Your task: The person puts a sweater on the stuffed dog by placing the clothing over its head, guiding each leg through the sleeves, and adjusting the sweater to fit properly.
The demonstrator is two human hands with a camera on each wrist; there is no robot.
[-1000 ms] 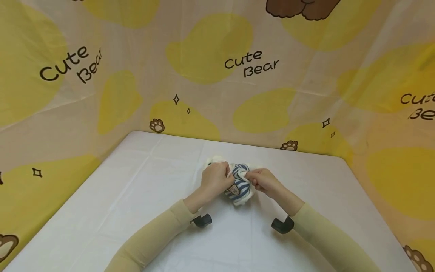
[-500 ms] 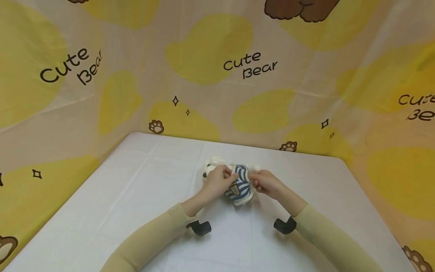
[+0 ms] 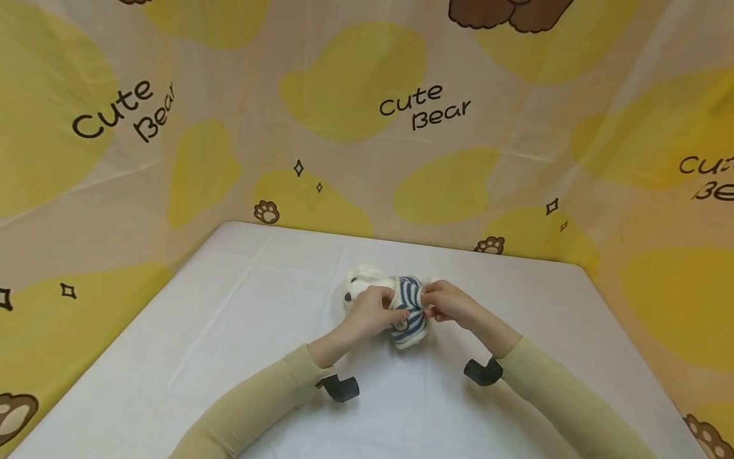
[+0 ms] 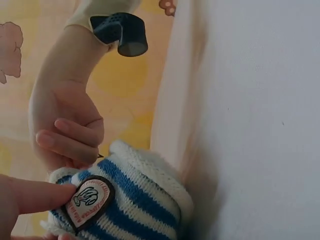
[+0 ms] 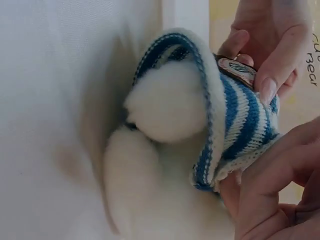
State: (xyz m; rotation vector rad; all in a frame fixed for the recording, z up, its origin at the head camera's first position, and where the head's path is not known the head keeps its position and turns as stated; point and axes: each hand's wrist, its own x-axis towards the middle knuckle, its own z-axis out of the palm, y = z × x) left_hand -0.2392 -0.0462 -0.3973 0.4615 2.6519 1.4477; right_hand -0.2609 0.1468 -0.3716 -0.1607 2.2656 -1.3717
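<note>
A white plush dog (image 3: 357,288) in a blue-and-white striped knit sweater (image 3: 410,292) lies on the table, its head toward the left. My left hand (image 3: 368,315) grips the body around the chest, thumb on the sweater's shield-shaped badge (image 4: 90,202). At the lower end of the garment, my right hand (image 3: 454,303) pinches the white knit edge between thumb and fingers. From the right wrist view, the hem gapes around a fluffy white limb (image 5: 167,102), and another limb (image 5: 131,170) rests below it. Part of the dog's face is hidden by the left hand.
The white table (image 3: 275,274) meets a yellow patterned cloth backdrop (image 3: 344,83) at its far edge and sides. A black curved wrist mount (image 3: 342,387) hangs under the left sleeve, and another black mount (image 3: 483,371) sits under the right.
My left hand has opened its grip a little, and its thumb has come down over the badge. More of the dog's head shows. The right hand has shifted slightly right, still at the hem.
</note>
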